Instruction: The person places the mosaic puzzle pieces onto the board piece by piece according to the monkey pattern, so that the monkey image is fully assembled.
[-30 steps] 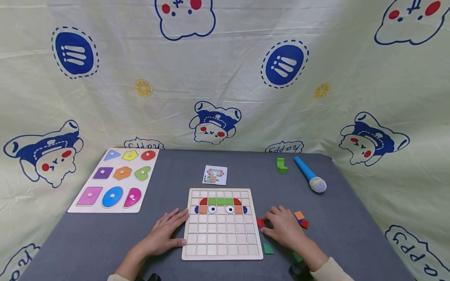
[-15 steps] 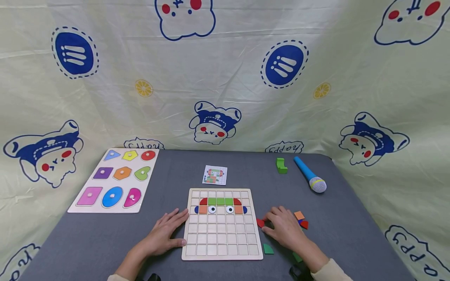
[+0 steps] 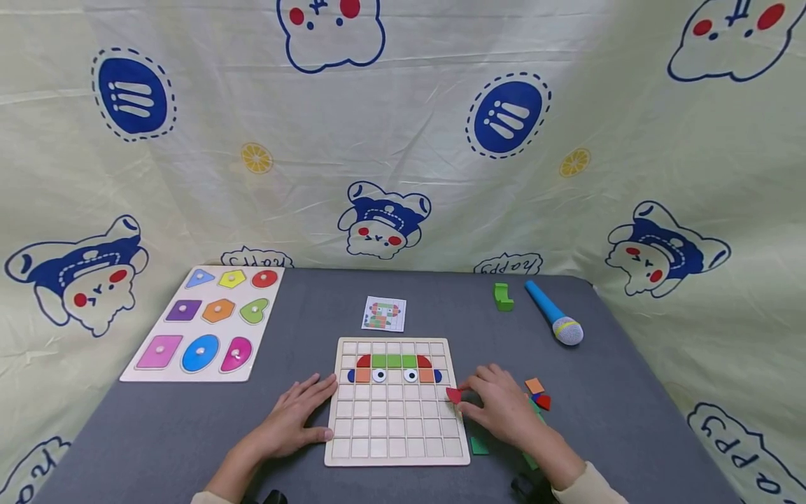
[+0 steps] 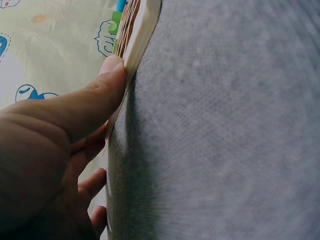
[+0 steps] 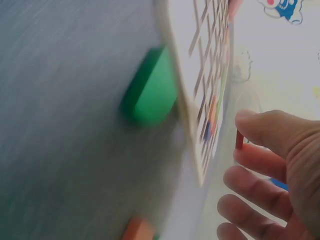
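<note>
Red piece (image 3: pixel 453 396) is pinched in the right hand (image 3: pixel 497 404), thumb to forefinger, at the right edge of the grid board (image 3: pixel 389 427); left hand (image 3: pixel 299 414), fingers spread, rests against the opposite edge. Green piece (image 3: pixel 479 446) lies nearside of the right hand, orange square (image 3: pixel 534 386) to its right, microphone (image 3: pixel 554 313) well beyond. Backdrop (image 3: pixel 403 126) past both hands reads "happy".
</note>
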